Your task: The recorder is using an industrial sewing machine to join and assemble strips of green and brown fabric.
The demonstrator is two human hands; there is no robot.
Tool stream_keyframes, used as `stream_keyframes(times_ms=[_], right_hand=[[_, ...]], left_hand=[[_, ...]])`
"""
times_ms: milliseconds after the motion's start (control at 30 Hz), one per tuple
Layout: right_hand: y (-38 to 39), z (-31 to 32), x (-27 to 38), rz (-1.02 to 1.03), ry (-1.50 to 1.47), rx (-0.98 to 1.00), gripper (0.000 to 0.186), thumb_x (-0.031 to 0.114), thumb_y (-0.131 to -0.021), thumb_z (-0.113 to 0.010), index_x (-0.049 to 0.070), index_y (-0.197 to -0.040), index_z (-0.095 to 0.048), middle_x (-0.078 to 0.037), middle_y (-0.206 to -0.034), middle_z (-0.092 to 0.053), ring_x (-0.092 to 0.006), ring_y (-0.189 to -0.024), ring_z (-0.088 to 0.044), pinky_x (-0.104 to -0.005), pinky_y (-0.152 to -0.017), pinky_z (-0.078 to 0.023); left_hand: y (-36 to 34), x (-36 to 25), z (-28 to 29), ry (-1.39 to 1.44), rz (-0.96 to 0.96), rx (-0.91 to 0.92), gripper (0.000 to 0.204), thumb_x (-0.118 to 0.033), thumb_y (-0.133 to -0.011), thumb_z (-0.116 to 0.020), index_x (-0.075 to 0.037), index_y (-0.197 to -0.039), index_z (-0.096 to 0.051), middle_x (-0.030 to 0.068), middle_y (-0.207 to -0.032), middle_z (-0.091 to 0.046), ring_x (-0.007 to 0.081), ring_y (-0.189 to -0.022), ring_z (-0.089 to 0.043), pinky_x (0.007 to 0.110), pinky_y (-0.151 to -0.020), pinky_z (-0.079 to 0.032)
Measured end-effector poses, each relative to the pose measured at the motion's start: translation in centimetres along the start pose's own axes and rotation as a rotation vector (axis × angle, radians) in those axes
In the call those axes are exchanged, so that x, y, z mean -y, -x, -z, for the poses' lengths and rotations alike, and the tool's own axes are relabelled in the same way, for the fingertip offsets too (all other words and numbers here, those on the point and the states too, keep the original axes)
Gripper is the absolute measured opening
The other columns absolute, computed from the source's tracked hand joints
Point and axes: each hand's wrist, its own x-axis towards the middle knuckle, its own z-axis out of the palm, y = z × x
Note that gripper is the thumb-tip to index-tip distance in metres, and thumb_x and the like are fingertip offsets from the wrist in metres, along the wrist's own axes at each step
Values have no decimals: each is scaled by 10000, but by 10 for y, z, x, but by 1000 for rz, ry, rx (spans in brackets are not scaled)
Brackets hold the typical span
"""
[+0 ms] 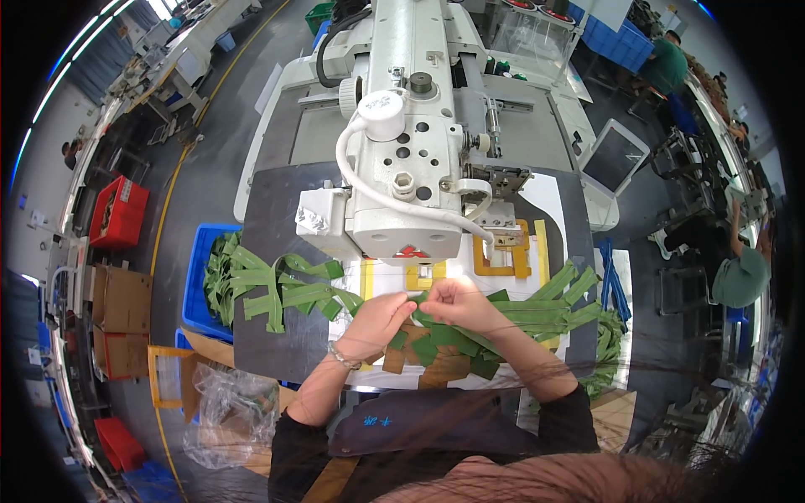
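My left hand and my right hand meet below a white sewing machine, their fingers closed on a small green fabric piece between them. Green straps fan out to the left of my hands, and more lie to the right. Loose green squares and brown squares lie just below my hands on a white work plate. Yellow frames sit under the machine's head. My fingertips partly hide what they grip.
A blue bin holds green straps at left. Cardboard boxes, a red crate and plastic wrap stand farther left and below. A screen is at right; co-workers work beyond it.
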Motion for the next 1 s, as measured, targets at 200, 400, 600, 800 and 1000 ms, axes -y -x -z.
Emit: stream_keyframes(times_ms=[200, 400, 600, 800, 1000], right_hand=[[-39, 33, -16, -60, -6, -247, 190, 151, -839, -675, 26, -728, -586, -31, -592, -595, -48, -473, -496, -199, -441, -372], [-49, 36, -21, -102, 49, -217, 204, 136, -857, -650, 11, -717, -570, -47, -574, -592, -75, -466, -519, -219, -429, -390], [-51, 31, -24, -77, 96, -276, 201, 112, -860, -636, -3, -713, -562, -50, -555, -582, -92, -469, -553, -234, -427, -422], [-50, 29, -23, -86, 160, -298, 180, 92, -848, -629, -22, -721, -573, -65, -557, -588, -103, -469, -565, -241, -431, -437], [-52, 29, -21, -108, 164, -271, 192, 97, -840, -643, -31, -718, -568, -74, -561, -593, -107, -450, -558, -244, -426, -438]], left_hand=[[-15, 12, -14, -402, -354, -313, 198, -231, -849, -631, -49, -919, -597, 112, -1004, -593, 279, -962, -556, 389, -829, -435], [-21, 23, -22, -589, -408, -347, 340, -254, -824, -654, -65, -1097, -582, 143, -1248, -537, 312, -1123, -509, 424, -962, -386], [-22, 21, -29, -676, -426, -305, 402, -246, -807, -665, -20, -1121, -556, 200, -1275, -520, 326, -1191, -480, 410, -997, -367], [-23, 26, -39, -880, -371, -303, 460, -321, -847, -606, -52, -1208, -518, 181, -1334, -483, 291, -1240, -445, 444, -1021, -320], [-27, 20, -40, -1052, -343, -299, 427, -336, -853, -578, -65, -1179, -524, 166, -1317, -500, 253, -1228, -448, 433, -959, -323]])
